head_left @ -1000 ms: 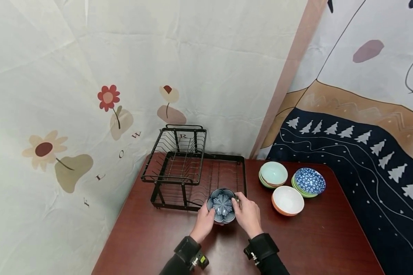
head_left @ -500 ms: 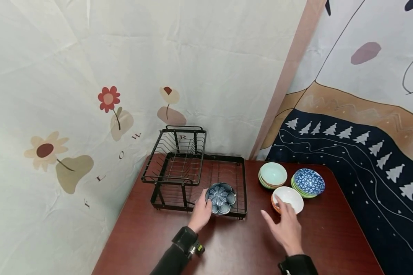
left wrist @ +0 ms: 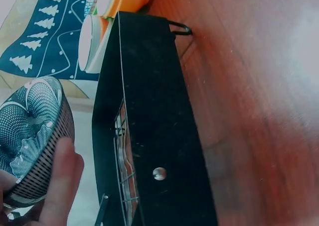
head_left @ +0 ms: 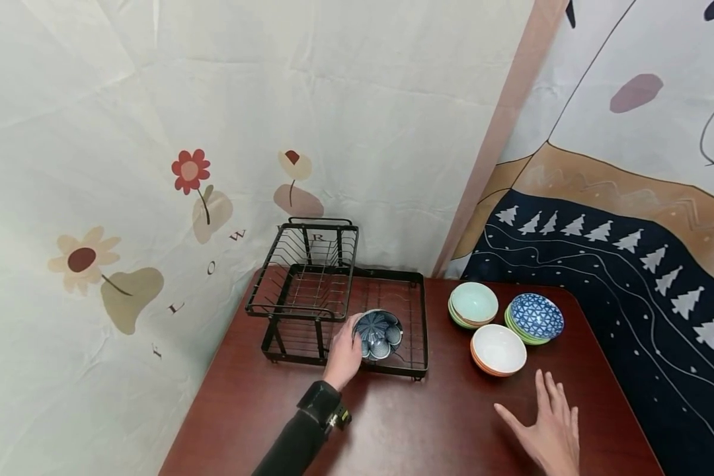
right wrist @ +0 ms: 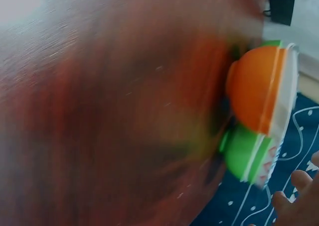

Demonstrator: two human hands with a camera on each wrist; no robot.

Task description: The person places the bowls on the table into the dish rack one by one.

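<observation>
Right hand at the blue bowl's 4 o'clock is empty, fingers spread. Left hand has that bowl pinched at 8 o'clock, tilted over the dish rack. I'd lower it gently, knuckles clear of the front rim, minding the upper tier toward 10.

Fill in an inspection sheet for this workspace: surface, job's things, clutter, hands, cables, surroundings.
Surface: red-brown table, glossy.
Job's things: blue bowl held over the lower tier of the black rack; right of the rack, stacks topped by a mint bowl, a white bowl and a patterned bowl.
Clutter: nothing seen.
Hands: left hand grips the blue bowl; right hand, fingers spread, holds nothing.
Cables: nothing seen.
Surroundings: flower-print backdrop behind, tree-print backdrop to the right.
</observation>
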